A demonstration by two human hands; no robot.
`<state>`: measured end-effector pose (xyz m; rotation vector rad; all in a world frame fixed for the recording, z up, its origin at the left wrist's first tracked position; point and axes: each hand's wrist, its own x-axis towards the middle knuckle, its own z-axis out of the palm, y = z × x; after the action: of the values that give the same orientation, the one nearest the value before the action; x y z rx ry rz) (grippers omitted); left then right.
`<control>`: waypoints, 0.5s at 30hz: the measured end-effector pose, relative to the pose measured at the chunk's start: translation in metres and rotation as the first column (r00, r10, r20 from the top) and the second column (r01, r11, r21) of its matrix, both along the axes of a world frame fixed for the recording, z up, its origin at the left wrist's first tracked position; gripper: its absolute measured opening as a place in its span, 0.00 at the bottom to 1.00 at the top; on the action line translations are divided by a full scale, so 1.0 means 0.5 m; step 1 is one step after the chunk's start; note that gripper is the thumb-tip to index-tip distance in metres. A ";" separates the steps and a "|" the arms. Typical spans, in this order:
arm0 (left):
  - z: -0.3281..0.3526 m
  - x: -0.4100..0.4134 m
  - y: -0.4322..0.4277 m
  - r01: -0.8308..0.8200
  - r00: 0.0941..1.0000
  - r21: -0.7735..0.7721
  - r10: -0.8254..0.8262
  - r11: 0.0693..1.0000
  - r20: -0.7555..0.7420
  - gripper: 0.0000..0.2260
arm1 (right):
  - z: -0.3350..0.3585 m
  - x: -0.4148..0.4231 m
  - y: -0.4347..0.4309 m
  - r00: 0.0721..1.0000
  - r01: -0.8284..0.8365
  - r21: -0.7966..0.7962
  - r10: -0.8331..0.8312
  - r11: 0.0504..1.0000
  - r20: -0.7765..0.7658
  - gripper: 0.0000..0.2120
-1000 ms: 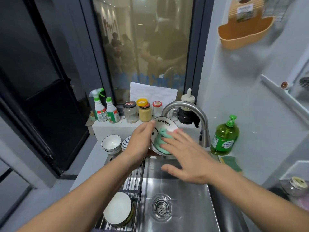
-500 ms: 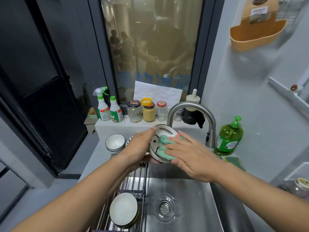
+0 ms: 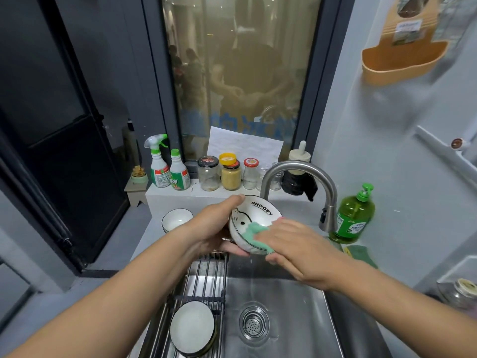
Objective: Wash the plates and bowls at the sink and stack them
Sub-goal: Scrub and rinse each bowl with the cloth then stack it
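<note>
My left hand (image 3: 214, 228) grips the glossy white bowl (image 3: 255, 215) by its rim, thumb on top, fingers beneath, tipping it on edge above the sink's (image 3: 296, 332) far edge, just in front of the curved steel tap (image 3: 296, 167). My right hand (image 3: 296, 250) lies flat, fingers straight, pressing a soft green cloth (image 3: 254, 229) into the bowl. From the bowl, at 6 o'clock the steel basin lies open around the round drain (image 3: 254, 322). At 7 o'clock a wire rack (image 3: 206, 277) bridges the sink's left side, carrying a white dish (image 3: 192, 326). A second bowl (image 3: 176, 219) sits on the pale counter (image 3: 144, 241) at 9 o'clock, and a green soap bottle (image 3: 352, 215) stands at 3 o'clock.
</note>
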<state>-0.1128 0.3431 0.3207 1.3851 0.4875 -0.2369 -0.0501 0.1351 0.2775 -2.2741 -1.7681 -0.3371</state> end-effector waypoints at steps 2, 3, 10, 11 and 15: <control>-0.009 0.003 -0.009 -0.001 1.000 -0.040 0.000 0.999 -0.021 0.20 | -0.012 -0.011 0.011 0.999 0.008 0.103 -0.012 0.995 0.035 0.20; -0.014 0.005 -0.014 0.008 0.999 -0.057 -0.010 0.998 -0.033 0.20 | -0.016 -0.023 0.019 0.999 0.017 0.143 -0.022 0.990 0.034 0.21; -0.014 0.009 0.031 0.279 0.950 -0.067 -0.285 0.958 -0.127 0.22 | -0.014 -0.032 0.012 0.984 -0.106 0.149 0.083 0.983 0.155 0.22; -0.011 0.010 0.044 0.327 0.933 -0.072 -0.334 0.942 -0.135 0.22 | -0.013 -0.027 0.007 0.981 -0.131 0.121 0.111 0.984 0.159 0.22; -0.017 0.009 0.051 0.361 0.926 -0.050 -0.365 0.931 -0.100 0.24 | -0.024 -0.022 0.008 0.980 -0.094 0.130 0.069 0.987 0.185 0.21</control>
<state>-0.1082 0.3685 0.3122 1.4316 0.3099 -0.6222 -0.0610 0.1392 0.2657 -2.1267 -1.8532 -0.6463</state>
